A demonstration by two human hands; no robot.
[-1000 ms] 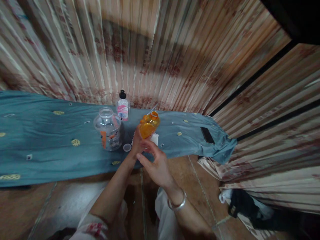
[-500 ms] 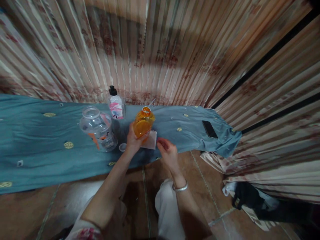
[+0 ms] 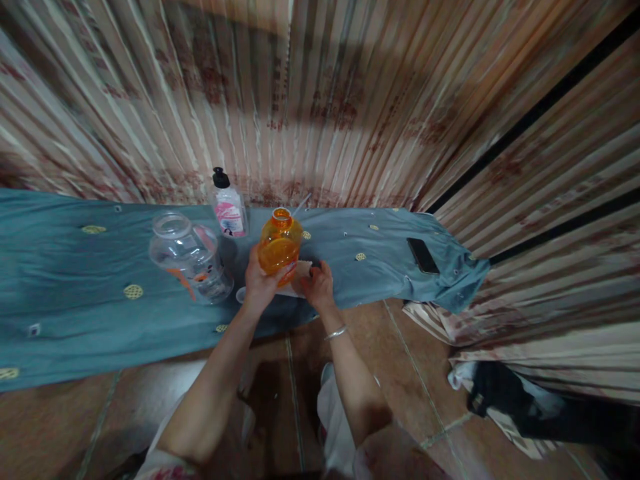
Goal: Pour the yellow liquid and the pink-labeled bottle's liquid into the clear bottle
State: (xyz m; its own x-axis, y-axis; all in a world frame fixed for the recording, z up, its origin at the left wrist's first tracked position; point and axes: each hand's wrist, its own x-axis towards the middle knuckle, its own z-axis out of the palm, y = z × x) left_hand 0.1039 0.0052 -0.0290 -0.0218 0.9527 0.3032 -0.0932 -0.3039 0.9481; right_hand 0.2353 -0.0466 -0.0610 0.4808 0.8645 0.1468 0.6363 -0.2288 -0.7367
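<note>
My left hand (image 3: 261, 285) is wrapped round the lower side of a translucent orange bottle (image 3: 280, 245). The bottle tilts slightly, its mouth uncapped and facing up. My right hand (image 3: 319, 287) is just right of the bottle with its fingers curled together. Something small and dark shows at the fingertips, too unclear to name. A pale, paper-like square (image 3: 296, 283) lies under the bottle and partly behind the right hand. Beside the left wrist is a small whitish round lid (image 3: 241, 295), partly covered.
To the left stands a large clear plastic jar (image 3: 187, 257); behind it is a pump-top bottle (image 3: 230, 212) with a pink label. A thin pale stick (image 3: 302, 204) shows behind the orange bottle. A phone (image 3: 423, 256) lies on the right of the blue cloth (image 3: 75, 280). Pleated curtains (image 3: 340, 100) hang behind.
The orange bottle and my left hand have shifted slightly left. My right hand has moved up and left, closer to the bottle, and now overlaps the pale square.
</note>
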